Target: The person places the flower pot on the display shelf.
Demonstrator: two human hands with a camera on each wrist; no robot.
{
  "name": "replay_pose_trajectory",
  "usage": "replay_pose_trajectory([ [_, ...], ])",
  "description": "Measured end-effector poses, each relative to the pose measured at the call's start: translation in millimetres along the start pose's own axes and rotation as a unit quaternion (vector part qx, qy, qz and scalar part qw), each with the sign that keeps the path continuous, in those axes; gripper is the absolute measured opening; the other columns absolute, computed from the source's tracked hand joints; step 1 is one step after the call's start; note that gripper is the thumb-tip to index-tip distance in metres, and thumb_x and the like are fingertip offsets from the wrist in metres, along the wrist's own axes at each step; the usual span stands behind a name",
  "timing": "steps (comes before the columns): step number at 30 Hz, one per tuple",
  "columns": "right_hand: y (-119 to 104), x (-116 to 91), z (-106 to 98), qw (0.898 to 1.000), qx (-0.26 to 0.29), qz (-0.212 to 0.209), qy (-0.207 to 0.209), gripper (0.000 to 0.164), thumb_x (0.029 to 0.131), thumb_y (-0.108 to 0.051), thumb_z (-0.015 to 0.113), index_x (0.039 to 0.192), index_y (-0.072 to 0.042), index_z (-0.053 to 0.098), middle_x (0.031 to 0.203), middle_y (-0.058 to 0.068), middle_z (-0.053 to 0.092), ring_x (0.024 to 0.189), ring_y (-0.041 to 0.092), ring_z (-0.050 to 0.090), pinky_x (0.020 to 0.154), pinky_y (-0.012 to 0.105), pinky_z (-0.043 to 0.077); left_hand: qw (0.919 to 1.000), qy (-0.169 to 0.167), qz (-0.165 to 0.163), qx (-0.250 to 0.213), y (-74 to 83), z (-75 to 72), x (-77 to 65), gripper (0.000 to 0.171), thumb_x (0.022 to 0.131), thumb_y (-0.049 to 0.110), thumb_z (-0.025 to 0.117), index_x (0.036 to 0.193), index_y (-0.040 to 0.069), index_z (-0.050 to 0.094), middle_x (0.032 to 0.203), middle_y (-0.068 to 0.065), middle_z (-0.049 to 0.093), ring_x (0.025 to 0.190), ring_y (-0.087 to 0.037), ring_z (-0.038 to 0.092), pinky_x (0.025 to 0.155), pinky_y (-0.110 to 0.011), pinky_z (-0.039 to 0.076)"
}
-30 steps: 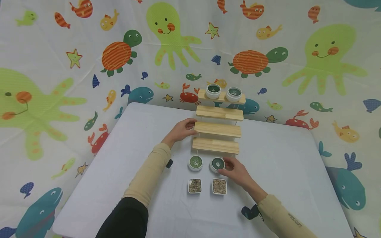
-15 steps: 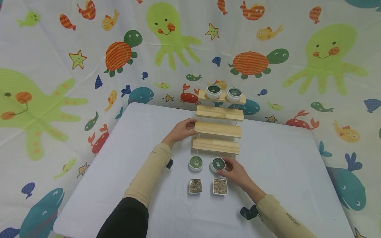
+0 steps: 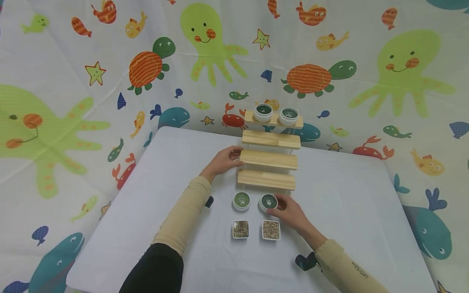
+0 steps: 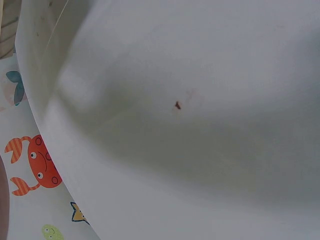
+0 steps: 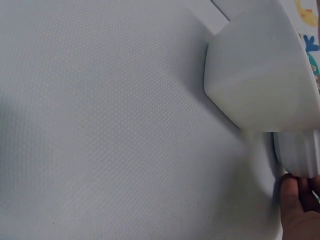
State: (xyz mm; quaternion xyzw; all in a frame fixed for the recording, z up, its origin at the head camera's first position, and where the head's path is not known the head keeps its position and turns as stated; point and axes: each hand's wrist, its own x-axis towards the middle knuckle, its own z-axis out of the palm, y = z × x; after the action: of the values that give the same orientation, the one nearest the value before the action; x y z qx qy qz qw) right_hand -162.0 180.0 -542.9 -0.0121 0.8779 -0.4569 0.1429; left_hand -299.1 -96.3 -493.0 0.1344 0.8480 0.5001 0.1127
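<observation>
In the head view a tiered stand with several pale wooden shelves [image 3: 268, 160] stands near the back of the table. My left hand [image 3: 224, 160] grips its left end at the second shelf from the bottom; part of the fingers is hidden behind it. In front of the stand, my right hand [image 3: 292, 210] holds a round white pot [image 3: 268, 202] with a dark green top, thumb and fingers at its right side. The right wrist view shows my fingertips [image 5: 290, 192] against that pot's white wall [image 5: 297, 152]. Left of it sits another round white pot [image 3: 241, 201] with a lighter green top.
Two square white dishes with gravel-like bits, a left dish [image 3: 240, 229] and a right dish [image 3: 271, 230], stand nearer me. Two round white pots, one left [image 3: 263, 112] and one right [image 3: 288, 116], sit on the top shelf. A patterned curtain [image 3: 234, 61] hangs behind the white table [image 3: 348, 195].
</observation>
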Motion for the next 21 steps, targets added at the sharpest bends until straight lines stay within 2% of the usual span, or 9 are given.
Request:
replay_pose_trajectory([
  [10, -6, -3, -3, 1.000, 0.011, 0.004, 0.004, 0.072, 0.079, -0.033, 0.081, 0.136, -0.002, 0.051, 0.122, 0.011, 0.060, 0.109, 0.026, 0.059, 0.097, 0.044, 0.052, 1.0000, 0.000, -0.004, 0.002, 2.9, -0.3, -1.9, 0.062, 0.088, 0.020, 0.075, 0.140, 0.004, 0.047, 0.141, -0.013, 0.051, 0.129, -0.023, 0.051, 0.109, -0.028, 0.043],
  [21, -23, -6, -18, 1.000, 0.019, -0.003, -0.001, 0.071, 0.080, -0.035, 0.080, 0.137, -0.003, 0.051, 0.127, 0.013, 0.058, 0.115, 0.029, 0.057, 0.100, 0.044, 0.051, 1.0000, -0.001, 0.000, -0.002, 3.0, -0.7, -3.1, 0.062, 0.088, 0.020, 0.075, 0.141, 0.003, 0.047, 0.141, -0.013, 0.051, 0.130, -0.023, 0.051, 0.109, -0.027, 0.043],
])
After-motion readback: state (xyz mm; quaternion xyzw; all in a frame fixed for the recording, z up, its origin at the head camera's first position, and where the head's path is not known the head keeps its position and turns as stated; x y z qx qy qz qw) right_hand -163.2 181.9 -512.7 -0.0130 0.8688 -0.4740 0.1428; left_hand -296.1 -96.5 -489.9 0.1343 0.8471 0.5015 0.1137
